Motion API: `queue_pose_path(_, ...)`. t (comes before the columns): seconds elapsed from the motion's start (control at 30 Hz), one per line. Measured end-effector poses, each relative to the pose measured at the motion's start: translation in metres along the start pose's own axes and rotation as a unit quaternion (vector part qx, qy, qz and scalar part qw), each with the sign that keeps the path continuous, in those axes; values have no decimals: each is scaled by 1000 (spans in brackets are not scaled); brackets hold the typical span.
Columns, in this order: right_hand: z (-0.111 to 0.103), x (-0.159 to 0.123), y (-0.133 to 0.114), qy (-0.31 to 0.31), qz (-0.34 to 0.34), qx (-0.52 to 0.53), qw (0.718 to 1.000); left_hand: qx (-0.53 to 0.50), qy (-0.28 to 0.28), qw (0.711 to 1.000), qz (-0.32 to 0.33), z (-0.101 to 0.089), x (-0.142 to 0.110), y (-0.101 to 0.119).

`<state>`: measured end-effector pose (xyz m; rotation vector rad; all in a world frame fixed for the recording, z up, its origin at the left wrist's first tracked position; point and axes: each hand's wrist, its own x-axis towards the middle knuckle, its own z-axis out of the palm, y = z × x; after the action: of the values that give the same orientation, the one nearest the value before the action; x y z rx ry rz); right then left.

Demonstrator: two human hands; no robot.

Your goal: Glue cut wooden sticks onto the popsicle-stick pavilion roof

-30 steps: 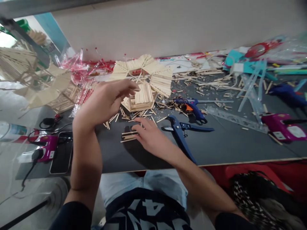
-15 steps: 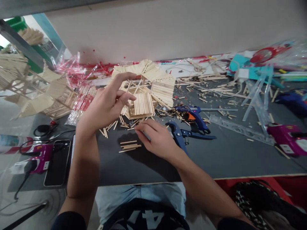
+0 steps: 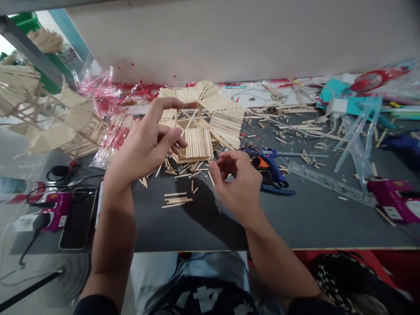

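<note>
Right hand (image 3: 236, 183) seemingly hovers; open room to front edge (image 3: 210, 250).

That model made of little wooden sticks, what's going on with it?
A person has both bare hands over a dark table. The left hand is at the left side of the wooden-stick model; whether it grips the model is unclear. The right hand is loosely curled to the model's near right, with a gap between thumb and fingers. Some loose sticks lie roughly side by side in front, and a blue glue gun lies to the right.
</note>
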<state>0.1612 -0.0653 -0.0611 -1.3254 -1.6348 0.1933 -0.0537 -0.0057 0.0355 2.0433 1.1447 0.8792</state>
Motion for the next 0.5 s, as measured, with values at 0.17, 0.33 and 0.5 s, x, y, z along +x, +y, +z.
queue_pose_path(0.17, -2, 5, 6, -25, -20, -2, 999, -5, -47, 998, 29, 15, 7, -1)
queue_pose_path(0.33, -6, 8, 8, -2, -42, 30, 999, -4, -69, 997, 24, 37, 10, 10)
queue_pose_path(0.5, -11, 7, 17, -46, -31, 132, 990, 47, -94, 993, 57, 50, 8, 12)
